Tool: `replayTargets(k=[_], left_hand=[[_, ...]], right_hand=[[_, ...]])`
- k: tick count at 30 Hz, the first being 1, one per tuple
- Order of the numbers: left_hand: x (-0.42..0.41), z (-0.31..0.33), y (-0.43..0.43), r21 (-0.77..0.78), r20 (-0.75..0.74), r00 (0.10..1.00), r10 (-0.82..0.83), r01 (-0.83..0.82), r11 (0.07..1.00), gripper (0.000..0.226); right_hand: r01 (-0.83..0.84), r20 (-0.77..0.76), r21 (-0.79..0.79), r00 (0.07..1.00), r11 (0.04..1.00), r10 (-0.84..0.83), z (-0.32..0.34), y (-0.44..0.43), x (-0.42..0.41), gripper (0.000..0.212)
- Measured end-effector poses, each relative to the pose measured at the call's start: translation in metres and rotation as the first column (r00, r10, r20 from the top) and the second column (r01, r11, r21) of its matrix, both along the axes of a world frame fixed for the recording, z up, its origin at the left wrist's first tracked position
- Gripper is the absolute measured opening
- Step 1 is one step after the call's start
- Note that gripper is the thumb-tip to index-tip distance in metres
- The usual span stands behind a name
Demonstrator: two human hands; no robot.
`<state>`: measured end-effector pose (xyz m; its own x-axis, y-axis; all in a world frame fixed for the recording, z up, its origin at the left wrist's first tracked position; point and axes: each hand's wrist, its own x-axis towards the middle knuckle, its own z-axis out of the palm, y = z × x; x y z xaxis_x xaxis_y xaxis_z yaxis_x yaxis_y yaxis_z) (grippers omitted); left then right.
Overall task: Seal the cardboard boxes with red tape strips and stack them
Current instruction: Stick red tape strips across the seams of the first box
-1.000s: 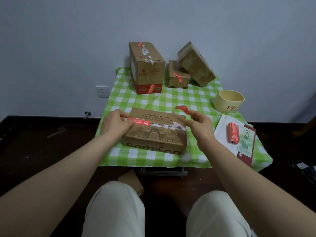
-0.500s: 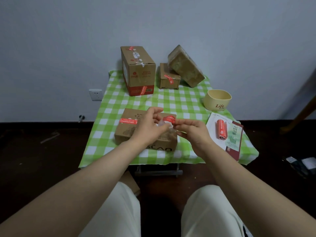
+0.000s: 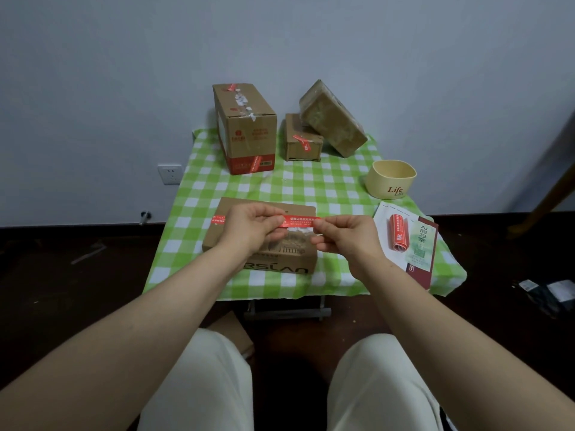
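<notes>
A flat brown cardboard box (image 3: 298, 262) lies at the near edge of the checked table. One red tape strip (image 3: 217, 219) is stuck on its left top. A second red tape strip (image 3: 299, 222) is stretched level above the box. My left hand (image 3: 252, 228) pinches its left end and my right hand (image 3: 343, 233) pinches its right end. A roll of red strips (image 3: 398, 233) lies on a booklet to the right. At the back stand a tall box (image 3: 245, 129), a small box (image 3: 301, 140) and a wrapped box (image 3: 333, 119) leaning on it.
A cream bowl marked "Life" (image 3: 391, 179) sits at the right. The green checked tablecloth (image 3: 311, 185) covers a small table against the wall. A booklet (image 3: 417, 244) lies near the right edge. Dark floor surrounds the table; my knees are below.
My left hand left the box's left end and came to the middle. Both hands now hold the second strip pulled out straight above the box.
</notes>
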<state>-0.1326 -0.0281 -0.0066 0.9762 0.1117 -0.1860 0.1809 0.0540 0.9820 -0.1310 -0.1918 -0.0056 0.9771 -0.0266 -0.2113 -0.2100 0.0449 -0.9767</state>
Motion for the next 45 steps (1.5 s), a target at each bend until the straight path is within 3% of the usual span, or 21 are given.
replayTargets(k=[10,21,26,29,33,41,45], left_hand=[[0.012,0.013,-0.013,0.178,0.008,1.0,0.024,-0.025,0.984,0.009],[0.032,0.026,-0.012,0.325,-0.089,0.996,-0.012,0.04,0.945,0.021],[0.04,0.011,-0.01,0.434,-0.163,0.986,0.043,0.032,0.901,0.034],[0.044,0.003,-0.01,0.457,-0.216,0.976,0.04,0.064,0.887,0.018],[0.05,-0.004,-0.01,0.527,-0.211,0.976,0.044,0.076,0.847,0.024],[0.054,-0.006,-0.011,0.693,-0.178,0.984,0.029,0.104,0.713,0.028],[0.056,-0.008,-0.012,0.711,-0.181,0.983,0.032,0.108,0.695,0.03]], right_hand=[[0.134,0.093,-0.065,0.987,0.989,-0.128,0.001,-0.005,0.007,0.016],[0.142,0.023,-0.065,0.99,0.988,-0.141,0.006,-0.009,0.022,0.012],[0.156,-0.016,-0.188,0.987,0.97,-0.162,-0.012,-0.005,0.034,0.01],[0.173,-0.026,-0.217,0.983,0.961,-0.183,-0.02,-0.001,0.038,0.014],[0.144,-0.064,-0.289,0.983,0.946,-0.169,-0.027,0.003,0.042,0.047],[0.111,0.023,-0.513,0.993,0.851,-0.116,-0.035,0.008,0.051,0.037],[0.07,0.023,-0.572,0.997,0.817,-0.069,-0.031,0.007,0.051,0.037]])
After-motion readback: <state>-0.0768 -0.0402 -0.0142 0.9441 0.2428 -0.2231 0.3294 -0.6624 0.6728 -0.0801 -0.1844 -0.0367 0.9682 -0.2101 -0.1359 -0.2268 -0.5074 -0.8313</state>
